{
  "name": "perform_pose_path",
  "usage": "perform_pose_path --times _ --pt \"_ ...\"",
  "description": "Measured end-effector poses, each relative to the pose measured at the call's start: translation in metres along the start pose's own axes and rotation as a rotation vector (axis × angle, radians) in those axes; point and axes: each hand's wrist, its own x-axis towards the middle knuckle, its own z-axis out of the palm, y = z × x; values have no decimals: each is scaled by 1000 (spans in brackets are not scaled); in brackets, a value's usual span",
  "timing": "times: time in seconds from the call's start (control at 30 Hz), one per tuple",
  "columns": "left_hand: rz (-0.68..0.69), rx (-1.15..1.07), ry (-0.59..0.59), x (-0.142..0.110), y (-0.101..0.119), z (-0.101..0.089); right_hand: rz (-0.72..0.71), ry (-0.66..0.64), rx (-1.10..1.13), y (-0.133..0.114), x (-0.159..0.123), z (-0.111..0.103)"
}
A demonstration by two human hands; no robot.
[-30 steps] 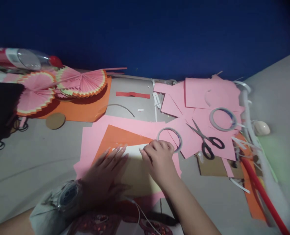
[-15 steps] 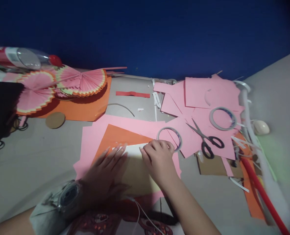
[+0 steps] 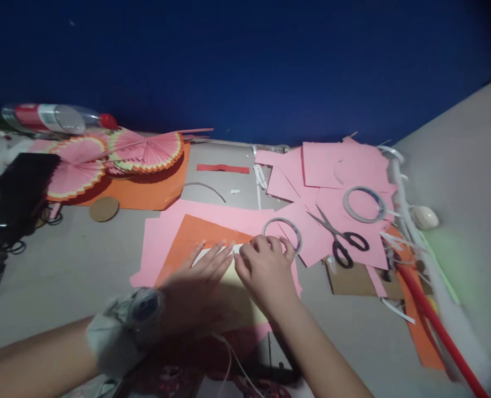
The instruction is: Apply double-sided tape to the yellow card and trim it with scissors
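Note:
A pale yellow sheet of paper (image 3: 242,301) lies on an orange sheet (image 3: 183,235), with larger pink sheets (image 3: 158,237) underneath. White shows along the yellow sheet's far edge. My left hand (image 3: 199,282) rests flat on the yellow sheet, fingers stretched out, its fingertips over the white edge. My right hand (image 3: 266,265) is closed at the far right part of that edge, thumb and fingers pinching the paper there. Just beyond the right knuckles lies a roll of tape (image 3: 299,237).
Black-handled scissors (image 3: 339,235) and another tape roll (image 3: 347,210) lie on pink paper (image 3: 328,160) to the right. Folded paper fans (image 3: 150,152), a plastic bottle (image 3: 50,117) and a cardboard disc (image 3: 104,209) are at the left. A red strip (image 3: 223,168) lies toward the back.
My left hand has slid right, closer to my right hand. My right hand keeps its pinch at the white edge. The camera view has shifted slightly.

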Motion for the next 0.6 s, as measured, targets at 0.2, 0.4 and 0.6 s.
perform_pose_path --times 0.2,0.4,0.6 --pt "56 -6 15 -8 -11 12 68 -18 70 11 -4 -6" --pt "-26 -13 11 -12 -10 4 79 28 265 25 -16 -9" --pt "-31 -79 7 10 10 9 129 24 112 37 -23 -9"
